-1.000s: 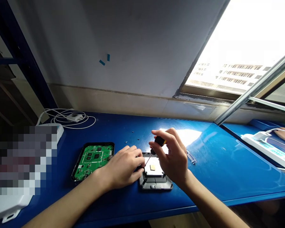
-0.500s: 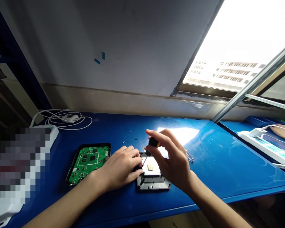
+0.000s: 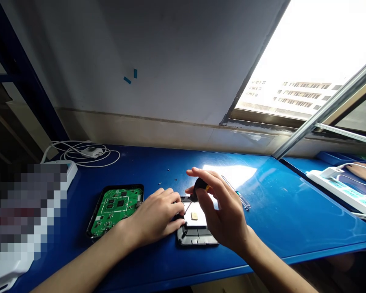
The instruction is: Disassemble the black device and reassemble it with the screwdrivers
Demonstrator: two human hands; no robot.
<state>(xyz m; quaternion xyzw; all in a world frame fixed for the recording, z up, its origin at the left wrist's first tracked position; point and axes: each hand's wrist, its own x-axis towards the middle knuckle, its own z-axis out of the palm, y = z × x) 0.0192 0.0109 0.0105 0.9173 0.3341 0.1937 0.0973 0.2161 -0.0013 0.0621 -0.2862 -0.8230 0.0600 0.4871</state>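
Note:
My right hand is closed around the dark handle of a screwdriver, which has a yellow band. Its thin shaft slants down to the left edge of a black plastic cover lying on the table. A white metal plate with a small yellowish pad sits in this cover. The fingers of my left hand are curled on the cover's left side, close to the screwdriver tip; the tip itself is hidden. Beside my left forearm, a green circuit board rests in a black housing.
Several tiny screws lie loose beyond my hands. Thin metal rods lie to the right. A coiled white cable with an adapter sits at the back left; a white power strip and another person's hand are at far right.
The screwdriver handle in my right hand has tilted and moved slightly rightward, with the fingers turned a little around it. My left hand stays in place on the cover. The view shifted slightly.

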